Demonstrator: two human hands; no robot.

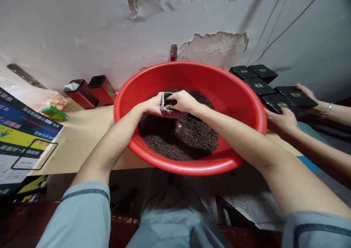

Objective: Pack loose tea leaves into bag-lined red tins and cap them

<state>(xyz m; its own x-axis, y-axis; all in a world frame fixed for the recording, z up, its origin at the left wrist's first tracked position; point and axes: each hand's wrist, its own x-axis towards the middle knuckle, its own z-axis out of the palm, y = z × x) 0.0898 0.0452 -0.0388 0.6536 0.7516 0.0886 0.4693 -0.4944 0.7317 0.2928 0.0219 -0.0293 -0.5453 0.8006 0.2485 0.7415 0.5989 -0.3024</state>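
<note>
A wide red plastic basin (233,94) holds a heap of dark loose tea leaves (178,142). Above the heap, my left hand (153,105) is wrapped around the left side of a small tin (172,113) lined with a clear plastic bag (162,103), its mouth tilted up toward me. My right hand (184,101) is at the tin's mouth, with fingers curled down over the right rim and partly inside; what they pinch, if anything, is hidden. Two red open tins, a left one (83,96) with plastic poking out and a right one (102,91), stand left of the basin.
At right, another person's hands (283,121) hold black-lidded tins (296,95) beside several more (259,85). A printed carton (24,138), a green packet (54,113) and a plastic bag (38,98) lie on the left of the table (79,142). A peeling wall (90,32) stands behind.
</note>
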